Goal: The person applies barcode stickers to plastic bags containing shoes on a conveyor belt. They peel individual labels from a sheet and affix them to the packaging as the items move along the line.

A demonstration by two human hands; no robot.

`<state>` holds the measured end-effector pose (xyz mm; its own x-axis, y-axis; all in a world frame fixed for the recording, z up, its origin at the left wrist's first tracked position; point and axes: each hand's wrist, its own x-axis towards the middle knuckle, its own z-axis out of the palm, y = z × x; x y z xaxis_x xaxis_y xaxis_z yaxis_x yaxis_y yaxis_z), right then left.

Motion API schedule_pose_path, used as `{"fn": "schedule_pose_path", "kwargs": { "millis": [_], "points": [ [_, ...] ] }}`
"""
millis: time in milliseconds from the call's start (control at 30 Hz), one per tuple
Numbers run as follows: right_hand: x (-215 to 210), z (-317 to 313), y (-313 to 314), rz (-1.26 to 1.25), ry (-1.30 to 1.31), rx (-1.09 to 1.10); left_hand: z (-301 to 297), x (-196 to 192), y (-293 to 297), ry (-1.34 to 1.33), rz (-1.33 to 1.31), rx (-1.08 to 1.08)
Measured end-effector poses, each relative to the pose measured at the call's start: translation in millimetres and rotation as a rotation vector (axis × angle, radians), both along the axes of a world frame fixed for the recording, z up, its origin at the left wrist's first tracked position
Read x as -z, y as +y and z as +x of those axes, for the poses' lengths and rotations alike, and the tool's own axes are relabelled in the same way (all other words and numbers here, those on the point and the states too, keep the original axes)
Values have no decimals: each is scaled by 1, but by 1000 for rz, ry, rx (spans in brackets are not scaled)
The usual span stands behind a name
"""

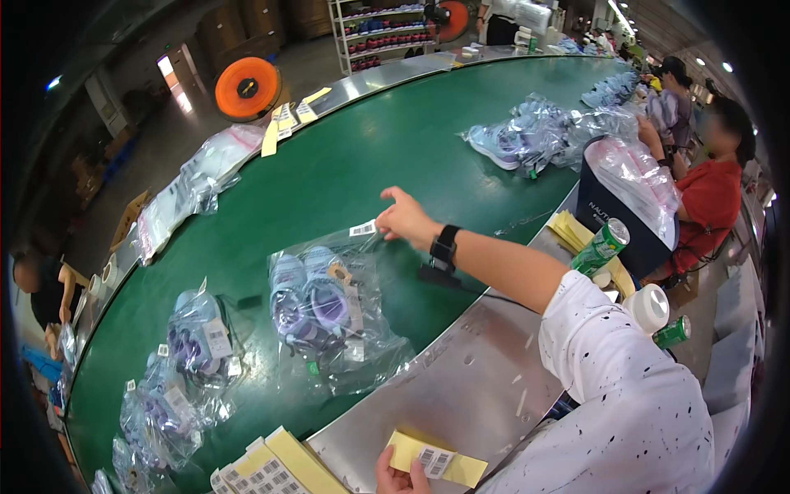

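Note:
My right hand (pixel 405 219), with a black watch (pixel 445 245) on the wrist, reaches over the green conveyor belt. Its index finger is stretched out, and other fingers are at the top corner of a clear plastic bag, beside a white barcode label (pixel 362 229). Inside that bag lies a pair of light blue and lilac shoes (pixel 309 300) with a tag. At the bottom edge, my left hand (pixel 401 477) pinches a yellow backing strip (pixel 440 461) carrying white barcode labels. Whether the fingertips of the right hand touch the bag is hard to tell.
More bagged shoes (pixel 197 333) lie left on the belt (pixel 354 148), others (pixel 527 132) far right. Label sheets (pixel 276 465) rest on the metal ledge (pixel 461 370). Right of my arm stand a green can (pixel 605 245), a white jar (pixel 648 307) and a dark bin (pixel 601 202), near a co-worker in red (pixel 716 193).

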<state>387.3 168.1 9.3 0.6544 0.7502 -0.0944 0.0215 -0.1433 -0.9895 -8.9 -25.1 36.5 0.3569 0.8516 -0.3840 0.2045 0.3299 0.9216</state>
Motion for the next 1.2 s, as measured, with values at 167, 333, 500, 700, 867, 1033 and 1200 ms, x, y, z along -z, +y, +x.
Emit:
{"fn": "schedule_pose_path", "kwargs": {
  "millis": [167, 333, 500, 700, 867, 1033, 1200],
  "points": [
    [10, -86, -56, 21, 339, -372, -1, -9, -2, 34, -7, 4],
    [7, -153, 10, 52, 178, -509, 1, -8, -3, -27, 86, -31],
    [1, -103, 101, 341, -104, -297, 11, -6, -6, 7, 142, -4],
    [-7, 67, 41, -372, -977, 123, 0, -8, -1, 102, 92, -81],
    [3, 194, -91, -918, -1524, 534, -3, -2, -7, -9, 54, -129],
    [24, 215, -138, -784, -1434, 455, 2, -4, -7, 39, 33, -105],
    [-4, 202, -103, -748, -1249, 253, 4, 0, -11, 34, 30, -113]
  ]
}}
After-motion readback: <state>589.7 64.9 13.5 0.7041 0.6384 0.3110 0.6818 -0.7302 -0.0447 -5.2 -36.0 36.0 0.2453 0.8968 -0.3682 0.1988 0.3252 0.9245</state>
